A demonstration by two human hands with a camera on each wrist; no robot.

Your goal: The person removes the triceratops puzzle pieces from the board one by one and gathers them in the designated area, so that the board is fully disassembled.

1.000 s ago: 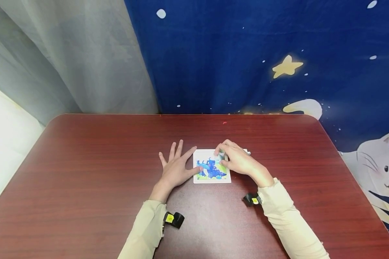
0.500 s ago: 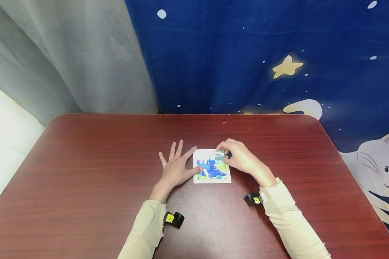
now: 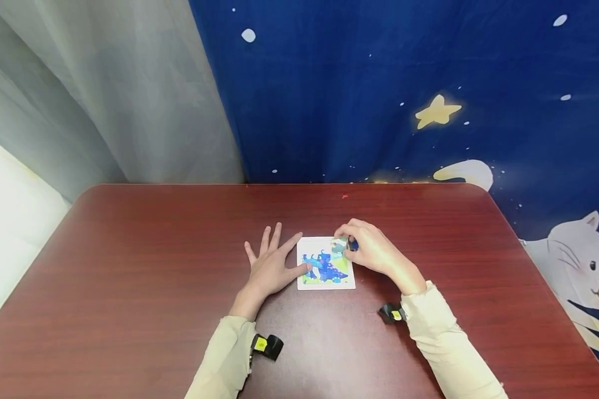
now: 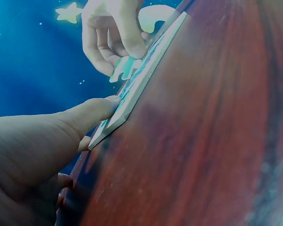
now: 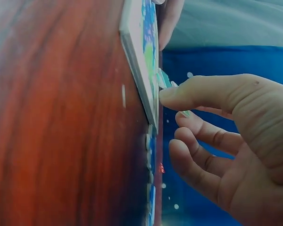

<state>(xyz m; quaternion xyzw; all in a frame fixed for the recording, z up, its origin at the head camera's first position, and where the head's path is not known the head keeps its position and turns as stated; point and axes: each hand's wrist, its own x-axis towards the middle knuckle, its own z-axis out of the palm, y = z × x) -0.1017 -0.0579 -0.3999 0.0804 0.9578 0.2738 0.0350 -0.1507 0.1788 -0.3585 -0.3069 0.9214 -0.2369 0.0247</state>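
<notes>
The right hand (image 3: 376,250) pinches a jigsaw piece (image 4: 126,68) aslant over the puzzle tray (image 3: 324,286)'s far right corner, short of the worktop (image 3: 155,249)'s far edge. Pressed tilted, it could snag; should the splayed left hand (image 3: 272,270)'s thumb slacken, the tray might skid.

Piece (image 4: 125,68) partly hidden, red mark (image 3: 345,195) seemingly blurred

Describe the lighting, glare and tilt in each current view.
Head: bright, with pale glare on the table near the bottom centre; left wrist: hazy and bluish, left hand darkened underneath; right wrist: dim, turned sideways, puzzle board nearly edge-on.
</notes>
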